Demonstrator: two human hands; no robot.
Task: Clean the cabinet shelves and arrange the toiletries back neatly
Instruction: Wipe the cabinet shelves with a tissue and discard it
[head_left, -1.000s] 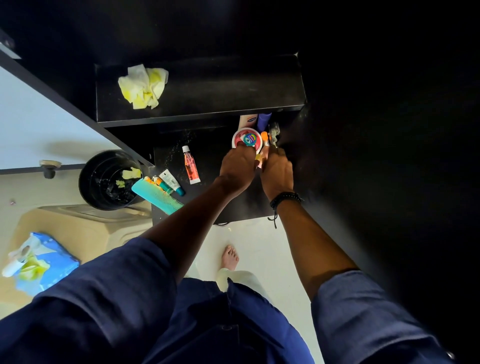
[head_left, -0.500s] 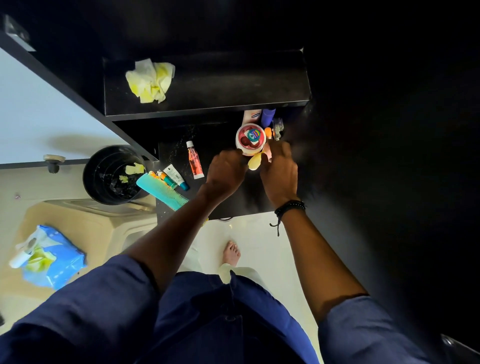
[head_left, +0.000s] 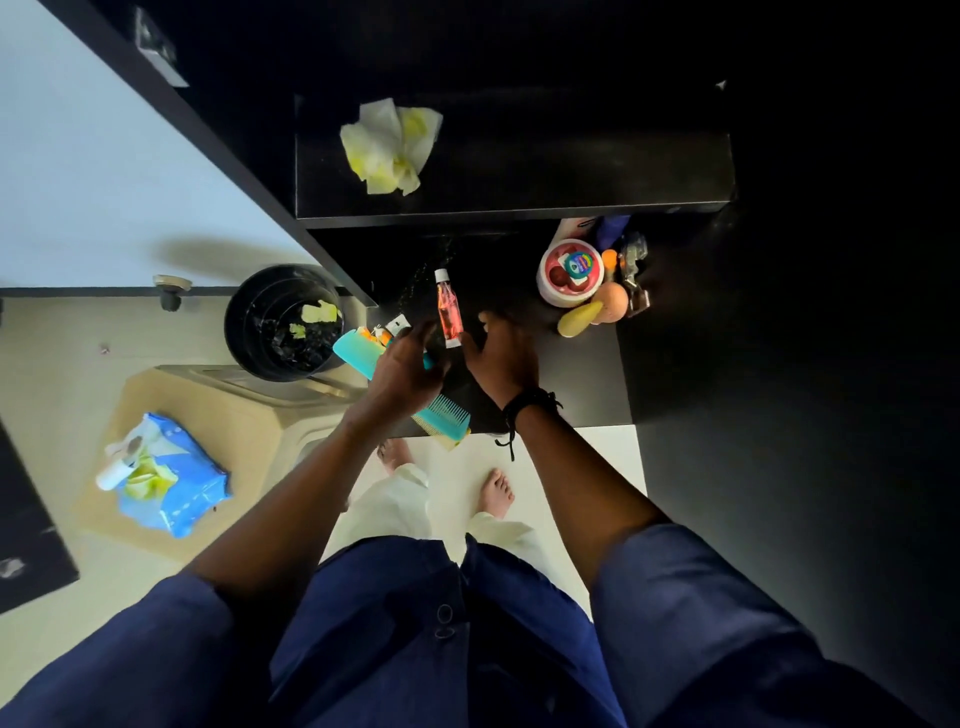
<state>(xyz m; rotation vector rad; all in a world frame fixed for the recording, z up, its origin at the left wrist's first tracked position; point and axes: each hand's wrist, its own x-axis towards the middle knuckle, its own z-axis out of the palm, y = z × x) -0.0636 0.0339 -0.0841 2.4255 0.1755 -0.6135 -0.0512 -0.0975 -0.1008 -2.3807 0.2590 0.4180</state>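
I look down on a black cabinet with two shelves. A crumpled yellow-white wipe (head_left: 390, 146) lies on the upper shelf (head_left: 571, 171). On the lower shelf (head_left: 571, 374), a red tube (head_left: 449, 309) lies in the middle and a teal comb (head_left: 441, 415) with small tubes (head_left: 387, 330) lies at the left. A round red-lidded tub (head_left: 570, 273), orange and yellow bottles (head_left: 597, 309) and other toiletries are grouped at the back right. My left hand (head_left: 402, 371) hovers over the comb, fingers apart. My right hand (head_left: 501, 353) is spread open beside the red tube's lower end.
A black bin (head_left: 283, 322) with used wipes stands left of the cabinet. A blue wipes pack (head_left: 166, 480) rests on a beige lid at the lower left. My bare feet (head_left: 496, 491) stand on white floor below the shelf edge.
Both hands have left the toiletries at the back right and moved left and nearer, to the comb and red tube. The yellow and orange bottles now stand free by the tub.
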